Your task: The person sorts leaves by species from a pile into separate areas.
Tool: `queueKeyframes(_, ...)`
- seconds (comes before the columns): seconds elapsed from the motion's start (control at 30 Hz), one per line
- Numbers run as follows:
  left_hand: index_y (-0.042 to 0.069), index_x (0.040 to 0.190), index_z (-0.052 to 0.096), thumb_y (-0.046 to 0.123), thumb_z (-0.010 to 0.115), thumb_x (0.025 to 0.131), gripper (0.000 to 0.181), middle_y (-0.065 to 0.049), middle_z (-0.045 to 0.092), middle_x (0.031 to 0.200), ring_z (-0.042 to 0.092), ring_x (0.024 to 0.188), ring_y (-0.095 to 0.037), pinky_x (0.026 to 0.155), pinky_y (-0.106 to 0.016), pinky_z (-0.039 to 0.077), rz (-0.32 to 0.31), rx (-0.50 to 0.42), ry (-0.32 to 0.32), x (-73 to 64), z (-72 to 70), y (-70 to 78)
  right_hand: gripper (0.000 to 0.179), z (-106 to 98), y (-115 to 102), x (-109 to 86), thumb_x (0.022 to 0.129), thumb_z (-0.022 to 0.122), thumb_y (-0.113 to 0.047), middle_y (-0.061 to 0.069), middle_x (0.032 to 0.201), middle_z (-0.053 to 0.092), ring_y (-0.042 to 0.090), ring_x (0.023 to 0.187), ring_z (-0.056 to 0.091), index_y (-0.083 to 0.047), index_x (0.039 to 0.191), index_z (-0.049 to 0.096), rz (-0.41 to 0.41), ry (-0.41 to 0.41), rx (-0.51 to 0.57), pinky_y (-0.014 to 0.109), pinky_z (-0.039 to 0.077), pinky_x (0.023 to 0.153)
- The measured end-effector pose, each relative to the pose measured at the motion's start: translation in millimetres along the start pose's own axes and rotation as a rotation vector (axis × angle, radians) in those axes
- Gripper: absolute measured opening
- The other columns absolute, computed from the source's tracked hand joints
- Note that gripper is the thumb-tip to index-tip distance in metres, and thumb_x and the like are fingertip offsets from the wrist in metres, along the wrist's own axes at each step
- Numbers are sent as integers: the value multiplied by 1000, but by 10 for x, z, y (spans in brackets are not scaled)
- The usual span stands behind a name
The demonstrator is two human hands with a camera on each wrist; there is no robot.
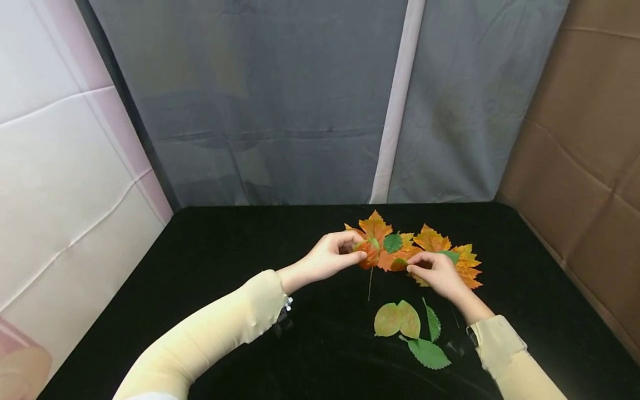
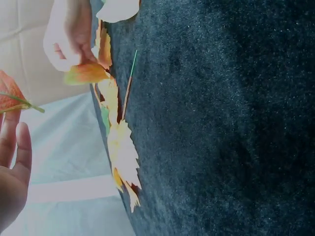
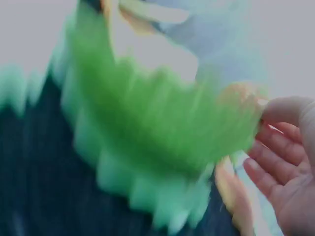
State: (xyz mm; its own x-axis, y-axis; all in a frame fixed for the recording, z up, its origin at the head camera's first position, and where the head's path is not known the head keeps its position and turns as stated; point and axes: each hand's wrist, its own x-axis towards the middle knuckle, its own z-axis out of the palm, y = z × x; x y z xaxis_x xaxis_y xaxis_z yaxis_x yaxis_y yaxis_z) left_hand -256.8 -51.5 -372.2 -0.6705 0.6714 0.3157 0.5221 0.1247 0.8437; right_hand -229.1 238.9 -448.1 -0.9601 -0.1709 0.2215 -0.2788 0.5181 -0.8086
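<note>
My left hand [image 1: 330, 259] pinches a red-orange leaf with a green patch [image 1: 369, 254] by its edge. In the left wrist view the red leaf [image 2: 12, 93] shows a green stem. My right hand [image 1: 441, 275] pinches a small orange-and-green leaf [image 1: 399, 265] between thumb and finger, over the maple leaves. Orange maple leaves [image 1: 375, 226] lie in a row under and between both hands, and a green leaf [image 1: 392, 243] rests on them. More maple leaves [image 1: 470, 265] extend behind my right hand. A blurred green serrated leaf [image 3: 147, 118] fills much of the right wrist view.
Nearer my body lie two yellow-green rounded leaves [image 1: 388, 320] and two green serrated leaves [image 1: 430, 354] on the black cloth table [image 1: 250, 239]. A thin stem [image 1: 370, 286] points toward me below the red-orange leaf. Grey curtains [image 1: 275, 111] hang behind the table.
</note>
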Motion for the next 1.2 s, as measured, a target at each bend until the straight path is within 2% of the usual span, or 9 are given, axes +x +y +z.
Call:
queueKeyframes(0.2, 4, 103, 67, 9, 65, 92, 12, -2, 68, 86, 59, 72, -12, 65, -27, 48, 0, 21, 20, 0, -74, 10, 25, 31, -167, -25, 92, 64, -8, 4, 86, 66, 15, 69, 64, 12, 107, 59, 168, -63, 378, 32, 56, 64)
queueKeyframes(0.3, 4, 105, 67, 9, 65, 93, 13, -3, 69, 87, 62, 73, -13, 67, -28, 49, 6, 38, 39, 10, -149, 42, 24, 67, -154, -44, 94, 59, -5, 3, 84, 66, 16, 67, 63, 13, 109, 54, 228, -99, 509, 32, 56, 62)
queueKeyframes(0.5, 4, 103, 67, 11, 66, 93, 11, -3, 67, 80, 60, 69, -25, 63, -29, 49, 4, 105, 124, 47, -419, 164, 3, 97, -61, -56, 97, 55, -4, 3, 75, 65, 13, 65, 65, -3, 99, 57, 334, -63, 699, 27, 55, 58)
queueKeyframes(0.6, 2, 102, 66, 9, 65, 93, 12, -6, 67, 80, 61, 69, -25, 62, -30, 51, -11, 80, 180, 65, -551, 208, 10, 72, -47, -61, 98, 53, -4, 3, 72, 62, 12, 62, 64, -10, 93, 58, 379, -42, 877, 24, 53, 55)
queueKeyframes(0.67, 0, 102, 65, 9, 65, 93, 12, -7, 67, 80, 62, 69, -22, 62, -31, 52, -27, 50, 208, 73, -611, 219, 11, 55, -45, -67, 98, 51, -4, 3, 73, 61, 11, 61, 63, -11, 93, 58, 397, -59, 950, 22, 52, 54)
queueKeyframes(0.77, -2, 103, 65, 8, 65, 93, 13, -8, 67, 81, 61, 68, -17, 63, -35, 53, -37, 25, 229, 90, -650, 203, 8, 62, -24, -69, 97, 52, -2, 3, 75, 59, 10, 60, 61, -5, 102, 58, 414, -86, 903, 21, 51, 52)
queueKeyframes(0.9, -3, 103, 64, 8, 65, 93, 14, -8, 67, 80, 61, 67, -17, 63, -36, 54, -31, 28, 224, 118, -637, 179, 35, 115, 15, -61, 95, 54, -2, 4, 75, 61, 11, 59, 60, 6, 129, 50, 392, -84, 684, 23, 52, 51)
queueKeyframes(0.97, -2, 103, 64, 7, 66, 93, 14, -8, 66, 80, 61, 66, -18, 63, -34, 53, -26, 39, 217, 126, -620, 175, 44, 146, 25, -57, 94, 55, -2, 5, 73, 61, 12, 58, 59, 7, 136, 46, 373, -61, 603, 24, 52, 51)
queueKeyframes(1.2, 3, 101, 66, 12, 67, 93, 12, -5, 66, 77, 59, 65, -20, 61, -30, 51, -16, 103, 216, 173, -653, 193, 33, 203, 31, -58, 95, 54, -5, 9, 90, 59, 13, 61, 60, 12, 123, 58, 359, 6, 458, 27, 51, 48)
